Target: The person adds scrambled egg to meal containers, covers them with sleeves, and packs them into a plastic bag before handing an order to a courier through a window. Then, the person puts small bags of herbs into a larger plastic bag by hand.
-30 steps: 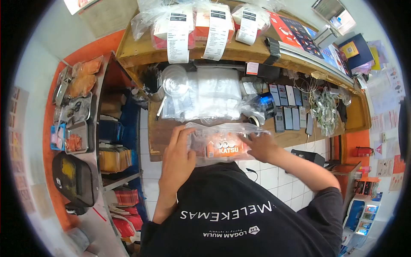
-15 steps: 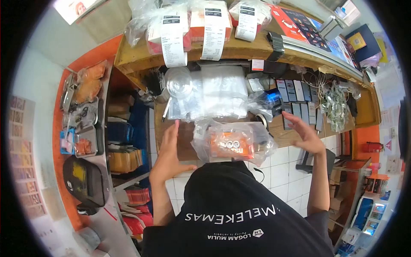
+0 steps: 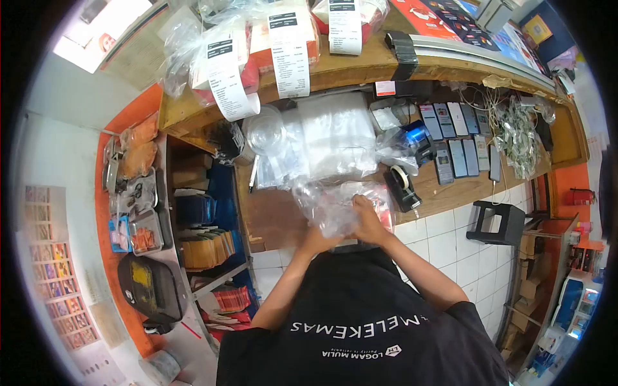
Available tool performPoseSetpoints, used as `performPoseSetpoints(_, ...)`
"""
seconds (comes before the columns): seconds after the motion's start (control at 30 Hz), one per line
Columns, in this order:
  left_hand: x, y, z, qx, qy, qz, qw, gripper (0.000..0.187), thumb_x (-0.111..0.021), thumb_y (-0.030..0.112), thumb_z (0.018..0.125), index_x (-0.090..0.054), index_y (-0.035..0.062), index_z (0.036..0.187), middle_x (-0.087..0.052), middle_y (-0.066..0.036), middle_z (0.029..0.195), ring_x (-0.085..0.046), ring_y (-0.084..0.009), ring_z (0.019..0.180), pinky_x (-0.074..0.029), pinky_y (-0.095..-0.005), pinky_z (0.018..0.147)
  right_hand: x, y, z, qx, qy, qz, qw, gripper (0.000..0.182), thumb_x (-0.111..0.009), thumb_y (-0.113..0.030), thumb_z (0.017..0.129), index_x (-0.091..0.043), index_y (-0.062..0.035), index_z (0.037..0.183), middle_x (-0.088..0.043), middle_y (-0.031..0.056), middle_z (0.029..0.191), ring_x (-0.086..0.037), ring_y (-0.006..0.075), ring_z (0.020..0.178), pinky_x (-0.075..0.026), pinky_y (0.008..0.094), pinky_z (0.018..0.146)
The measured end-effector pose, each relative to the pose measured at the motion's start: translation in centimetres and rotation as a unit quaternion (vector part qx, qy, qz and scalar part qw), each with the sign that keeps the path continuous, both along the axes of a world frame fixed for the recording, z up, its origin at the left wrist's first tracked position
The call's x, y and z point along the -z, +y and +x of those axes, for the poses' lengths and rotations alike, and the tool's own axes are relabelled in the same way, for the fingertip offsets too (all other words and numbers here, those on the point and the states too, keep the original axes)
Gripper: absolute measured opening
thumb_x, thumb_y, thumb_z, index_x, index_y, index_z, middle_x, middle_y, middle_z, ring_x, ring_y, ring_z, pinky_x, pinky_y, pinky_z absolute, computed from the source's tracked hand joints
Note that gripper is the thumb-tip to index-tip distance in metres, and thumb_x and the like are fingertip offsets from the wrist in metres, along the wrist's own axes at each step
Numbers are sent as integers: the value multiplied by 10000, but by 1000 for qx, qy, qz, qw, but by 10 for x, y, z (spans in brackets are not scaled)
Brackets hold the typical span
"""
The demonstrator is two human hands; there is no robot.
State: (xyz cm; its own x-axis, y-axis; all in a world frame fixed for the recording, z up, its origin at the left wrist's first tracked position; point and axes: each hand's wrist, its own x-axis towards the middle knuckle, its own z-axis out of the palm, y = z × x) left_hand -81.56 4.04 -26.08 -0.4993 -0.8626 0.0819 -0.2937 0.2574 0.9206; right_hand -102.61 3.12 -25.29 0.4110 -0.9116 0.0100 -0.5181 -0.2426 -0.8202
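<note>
A clear plastic bag (image 3: 320, 204) lies crumpled at the counter's near edge, close against my body. Inside it is an orange-and-white box (image 3: 385, 215), mostly covered by my hands and the film. My right hand (image 3: 368, 222) is closed on the bag's plastic above the box, fingers bent in a pinch. At the bag's left lower side, my left hand (image 3: 322, 240) grips the gathered film; its fingertips are partly hidden by the plastic. A black tape dispenser (image 3: 403, 190) stands just right of the bag.
A stack of clear plastic bags (image 3: 340, 132) lies behind the work spot, with a pen (image 3: 253, 172) to its left. Several phones (image 3: 458, 128) lie at right. Bagged boxes with receipts (image 3: 283, 45) sit on the upper shelf. A black stool (image 3: 496, 224) stands on the floor.
Both hands were open and apart on either side of the bagged box. They have come inward and closed on the plastic. The view has shifted, showing the tape dispenser more fully.
</note>
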Motion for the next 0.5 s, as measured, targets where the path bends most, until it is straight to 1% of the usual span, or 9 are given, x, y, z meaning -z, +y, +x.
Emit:
performPoseSetpoints(0.07,-9,6,-10,22,-69,15,997,671,-809,286,825,-546,73,1404,-546,-146,1421,-424,-333,1399,-245,-481,1220,-6,7,7,33,-105,-9,994,534,-650,-219,825,-524,20,1286,-468,252,1195,-480,439,1173,-373,488,1023)
performPoseSetpoints(0.1,-17,10,-18,30,-102,25,994,708,-793,303,846,-504,75,1452,-516,-143,1458,-391,-326,1426,-214,-489,1233,-15,9,10,40,-90,-7,995,522,-651,-212,826,-522,22,1275,-465,261,1198,-474,448,1174,-374,495,1023)
performPoseSetpoints(0.17,-4,17,-37,-32,-267,-142,953,767,-746,337,890,-394,76,1519,-438,-131,1526,-368,-306,1440,-214,-469,1237,-50,5,20,44,-50,2,998,548,-652,-190,816,-488,51,1279,-475,295,1213,-470,479,1195,-373,536,1032)
performPoseSetpoints(0.23,25,25,-46,-48,-240,-124,962,772,-674,338,950,-295,71,1567,-345,-139,1587,-301,-297,1476,-190,-447,1249,-79,-1,28,24,15,18,999,562,-647,-160,802,-465,82,1276,-494,321,1216,-485,509,1191,-385,561,1032)
performPoseSetpoints(0.3,45,30,-52,-17,-13,84,996,721,-578,304,1025,-209,63,1596,-237,-166,1641,-189,-300,1534,-141,-424,1269,-91,3,26,-12,96,38,995,513,-636,-128,798,-481,88,1237,-507,322,1198,-511,522,1142,-416,538,1013)
performPoseSetpoints(0.37,33,31,-72,-115,349,284,886,804,-626,295,990,-159,139,1625,-325,-106,1617,-350,-325,1437,-228,-462,1242,-110,-2,15,-109,107,55,987,440,-621,-73,779,-514,83,1176,-524,302,1161,-535,509,1094,-453,516,973)
performPoseSetpoints(0.4,40,32,-81,-142,429,337,826,807,-626,289,989,-152,156,1628,-334,-106,1613,-371,-331,1425,-240,-466,1238,-114,-8,3,-173,94,51,979,445,-627,-69,774,-522,81,1179,-526,295,1161,-537,499,1099,-455,516,971)
performPoseSetpoints(0.47,39,27,-91,-171,457,356,797,764,-633,276,982,-189,147,1590,-359,-108,1572,-390,-328,1398,-260,-461,1214,-112,-39,-30,-339,54,82,936,517,-638,-49,767,-537,55,1263,-538,263,1241,-539,459,1193,-460,489,1017)
performPoseSetpoints(0.5,38,23,-92,-177,396,319,843,742,-636,269,978,-208,142,1572,-371,-109,1551,-400,-326,1384,-270,-458,1201,-120,-72,-51,-383,68,148,909,628,-671,-77,782,-514,-3,1385,-539,224,1368,-528,420,1281,-431,453,1095)
